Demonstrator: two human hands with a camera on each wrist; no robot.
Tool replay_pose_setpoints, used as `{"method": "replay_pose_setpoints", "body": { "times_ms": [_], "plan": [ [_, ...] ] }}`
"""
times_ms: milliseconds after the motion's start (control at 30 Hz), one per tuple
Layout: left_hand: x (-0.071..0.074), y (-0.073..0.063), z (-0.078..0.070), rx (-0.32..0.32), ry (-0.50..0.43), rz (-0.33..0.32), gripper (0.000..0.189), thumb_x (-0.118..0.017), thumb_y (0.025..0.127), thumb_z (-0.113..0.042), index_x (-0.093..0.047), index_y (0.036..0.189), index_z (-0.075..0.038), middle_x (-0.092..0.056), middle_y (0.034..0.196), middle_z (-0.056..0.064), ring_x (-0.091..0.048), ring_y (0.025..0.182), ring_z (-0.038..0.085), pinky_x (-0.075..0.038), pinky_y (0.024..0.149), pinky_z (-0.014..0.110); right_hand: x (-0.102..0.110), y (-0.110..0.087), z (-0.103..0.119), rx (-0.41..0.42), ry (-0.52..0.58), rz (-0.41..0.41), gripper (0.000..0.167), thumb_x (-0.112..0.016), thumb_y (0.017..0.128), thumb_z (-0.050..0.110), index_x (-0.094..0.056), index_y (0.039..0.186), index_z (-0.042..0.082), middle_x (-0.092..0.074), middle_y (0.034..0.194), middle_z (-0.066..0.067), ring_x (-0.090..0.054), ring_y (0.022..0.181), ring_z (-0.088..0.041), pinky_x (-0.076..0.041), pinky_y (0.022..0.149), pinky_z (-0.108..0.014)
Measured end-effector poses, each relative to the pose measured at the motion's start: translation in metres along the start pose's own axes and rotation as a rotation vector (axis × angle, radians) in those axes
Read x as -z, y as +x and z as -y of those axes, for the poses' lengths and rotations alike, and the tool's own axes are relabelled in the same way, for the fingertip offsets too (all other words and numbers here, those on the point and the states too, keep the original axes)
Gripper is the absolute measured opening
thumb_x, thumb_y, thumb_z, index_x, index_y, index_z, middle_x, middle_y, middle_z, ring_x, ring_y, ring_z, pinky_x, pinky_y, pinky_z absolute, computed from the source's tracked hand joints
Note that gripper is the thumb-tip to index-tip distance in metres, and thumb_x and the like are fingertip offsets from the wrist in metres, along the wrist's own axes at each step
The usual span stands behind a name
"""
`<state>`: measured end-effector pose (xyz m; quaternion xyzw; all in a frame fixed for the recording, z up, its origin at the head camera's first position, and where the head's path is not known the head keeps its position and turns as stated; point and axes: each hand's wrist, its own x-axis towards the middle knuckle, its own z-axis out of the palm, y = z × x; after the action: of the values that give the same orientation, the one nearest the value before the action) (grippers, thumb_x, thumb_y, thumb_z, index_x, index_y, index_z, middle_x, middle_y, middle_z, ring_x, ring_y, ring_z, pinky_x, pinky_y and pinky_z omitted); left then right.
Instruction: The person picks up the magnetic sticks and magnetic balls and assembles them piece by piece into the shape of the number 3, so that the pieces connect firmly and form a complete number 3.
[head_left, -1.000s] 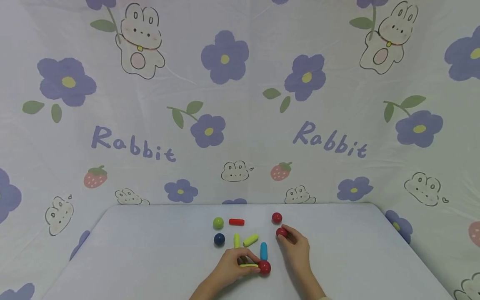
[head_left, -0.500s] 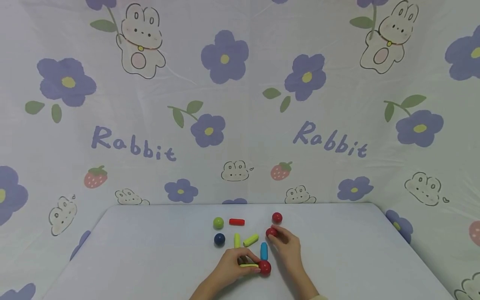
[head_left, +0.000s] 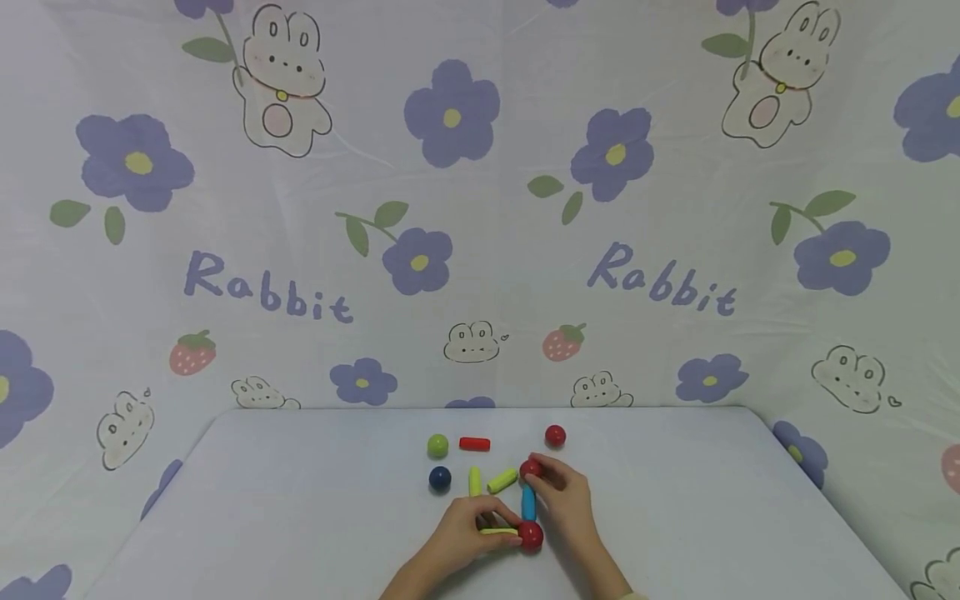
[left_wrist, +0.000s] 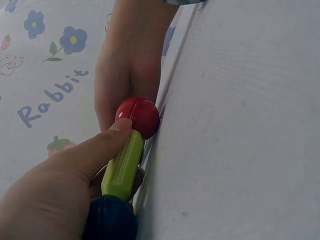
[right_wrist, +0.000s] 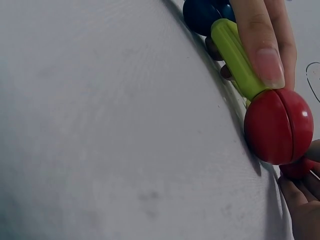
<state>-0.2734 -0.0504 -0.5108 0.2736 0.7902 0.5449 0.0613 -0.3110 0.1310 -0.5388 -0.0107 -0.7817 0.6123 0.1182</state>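
My left hand (head_left: 468, 530) pinches a red ball (head_left: 531, 536), thumb tip at its seam with a yellow-green rod (left_wrist: 121, 167). A dark blue ball (left_wrist: 111, 218) sits at the rod's other end, under the palm and hidden in the head view. From the near red ball a blue rod (head_left: 529, 503) points away toward the back of the table. At its far end my right hand (head_left: 568, 498) holds a second red ball (head_left: 530, 470) between thumb and fingers, the ball right at the rod's tip.
Beyond the hands on the white table (head_left: 300, 500) lie a yellow-green rod (head_left: 502, 480), another upright in view (head_left: 475, 481), a red rod (head_left: 475, 444), a green ball (head_left: 438, 446), a navy ball (head_left: 440, 478) and a red ball (head_left: 555, 436). A patterned cloth (head_left: 495, 208) hangs behind.
My right hand has moved left with its red ball, from right of the blue rod to the rod's far end. My left hand keeps its place.
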Motion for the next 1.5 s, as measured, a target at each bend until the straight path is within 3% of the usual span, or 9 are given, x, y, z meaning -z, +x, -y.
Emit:
{"method": "replay_pose_setpoints", "body": {
  "times_ms": [833, 1133, 1500],
  "plan": [
    [0.001, 0.001, 0.000, 0.010, -0.005, 0.004, 0.017, -0.072, 0.076, -0.020, -0.069, 0.091, -0.012, -0.065, 0.086, 0.001, -0.057, 0.072, 0.015, -0.047, 0.065, 0.027, -0.001, -0.003, 0.003, 0.011, 0.017, 0.062, 0.030, -0.064, 0.083, 0.008, -0.061, 0.113, 0.004, -0.060, 0.110, -0.008, -0.054, 0.105, -0.023, -0.043, 0.085, -0.031],
    [0.000, -0.001, -0.003, -0.021, 0.007, -0.009, 0.018, -0.073, 0.075, -0.018, -0.069, 0.091, -0.010, -0.066, 0.086, 0.002, -0.058, 0.071, 0.017, -0.047, 0.065, 0.027, -0.004, -0.001, 0.006, 0.007, 0.033, 0.063, 0.035, -0.068, 0.080, 0.012, -0.060, 0.113, 0.003, -0.060, 0.110, -0.009, -0.054, 0.104, -0.024, -0.043, 0.085, -0.033],
    [-0.006, 0.007, 0.032, -0.013, 0.032, -0.021, 0.018, -0.073, 0.074, -0.029, -0.068, 0.089, -0.021, -0.065, 0.083, -0.007, -0.056, 0.068, 0.009, -0.047, 0.062, 0.025, -0.010, 0.003, 0.009, 0.015, -0.069, 0.074, 0.036, -0.072, 0.076, 0.015, -0.062, 0.110, 0.007, -0.062, 0.104, -0.003, -0.054, 0.100, -0.021, -0.043, 0.085, -0.035]
  ]
}}
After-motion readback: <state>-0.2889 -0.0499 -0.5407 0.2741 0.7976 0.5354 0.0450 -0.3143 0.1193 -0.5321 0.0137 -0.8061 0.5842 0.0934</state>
